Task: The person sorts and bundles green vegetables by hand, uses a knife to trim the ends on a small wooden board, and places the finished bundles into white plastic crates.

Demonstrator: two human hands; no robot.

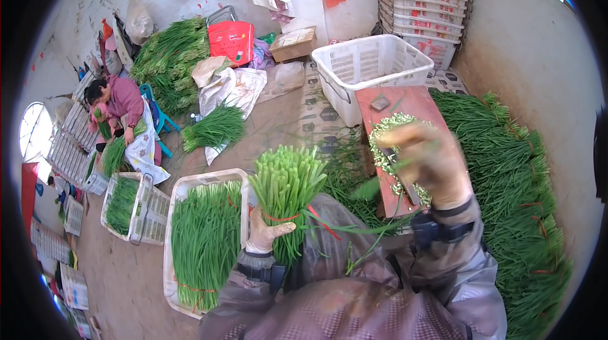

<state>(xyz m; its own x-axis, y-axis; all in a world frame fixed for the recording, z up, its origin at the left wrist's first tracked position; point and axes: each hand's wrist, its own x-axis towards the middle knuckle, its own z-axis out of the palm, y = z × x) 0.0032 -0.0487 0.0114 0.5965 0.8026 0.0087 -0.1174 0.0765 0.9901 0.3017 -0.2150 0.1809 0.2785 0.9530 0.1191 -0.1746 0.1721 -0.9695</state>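
My gloved left hand (265, 233) is closed around a thick bunch of garlic chives (288, 182), its pale cut ends pointing up and a red tie (280, 218) round its middle. Over the red wooden board (430, 109) is my gloved right hand (437, 166), smeared by motion, so what its fingers do or hold is unclear. Beneath that hand lie many chopped pale stem ends (384, 164) and a dark strip like a blade (410, 192), partly covered. A small dark block (379, 103) rests at the board's far end. A few loose leaves (361, 228) trail from the bunch across my lap.
A white crate (170, 258) of bundled chives stands to my left. Beyond the board is a large white basket (345, 96), with stacked crates (421, 7) behind. Chive bundles (513, 213) line the right wall. Another person (125, 102) sits at far left handling chives.
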